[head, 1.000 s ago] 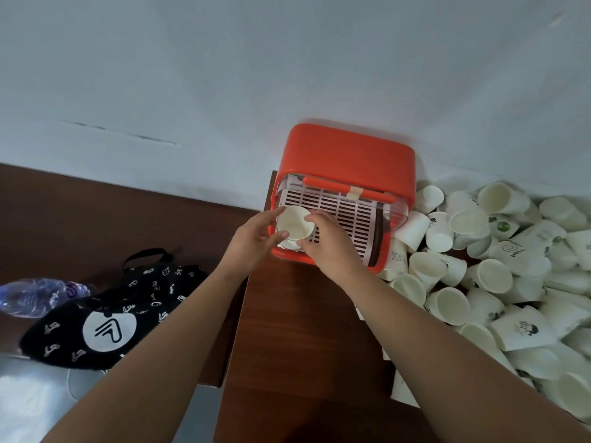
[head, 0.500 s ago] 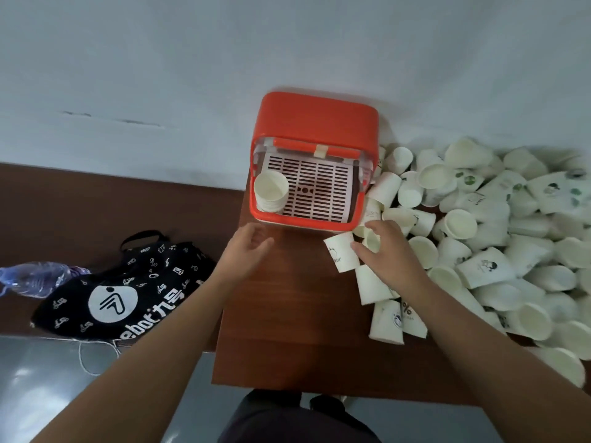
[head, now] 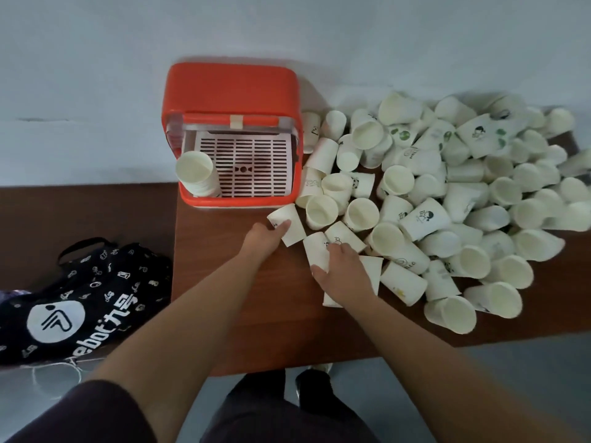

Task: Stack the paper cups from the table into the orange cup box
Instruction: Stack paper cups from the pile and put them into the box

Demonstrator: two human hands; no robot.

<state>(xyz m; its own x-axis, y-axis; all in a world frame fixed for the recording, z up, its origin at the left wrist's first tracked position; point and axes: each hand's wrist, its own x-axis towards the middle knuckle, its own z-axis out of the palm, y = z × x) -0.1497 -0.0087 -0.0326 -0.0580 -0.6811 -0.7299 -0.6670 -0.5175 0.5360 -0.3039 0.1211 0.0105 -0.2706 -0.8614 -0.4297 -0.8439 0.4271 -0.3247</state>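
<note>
Left hand (head: 263, 235) grip is pinching a cup (head: 292, 230), right hand (head: 340, 271) grip another cup (head: 315, 251), the pile (head: 447, 193) crowding the orange box (head: 233, 87) at 3 o'clock.

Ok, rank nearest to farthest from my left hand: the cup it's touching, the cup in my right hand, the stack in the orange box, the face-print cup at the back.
1. Touched cup, at the fingertips of the left hand.
2. Held cup, just right, in the right hand.
3. Cup stack, left side of the orange box.
4. Face-print cup, far back right.

White wall (head: 96, 59); brown table (head: 208, 244); grey floor (head: 527, 362).
</note>
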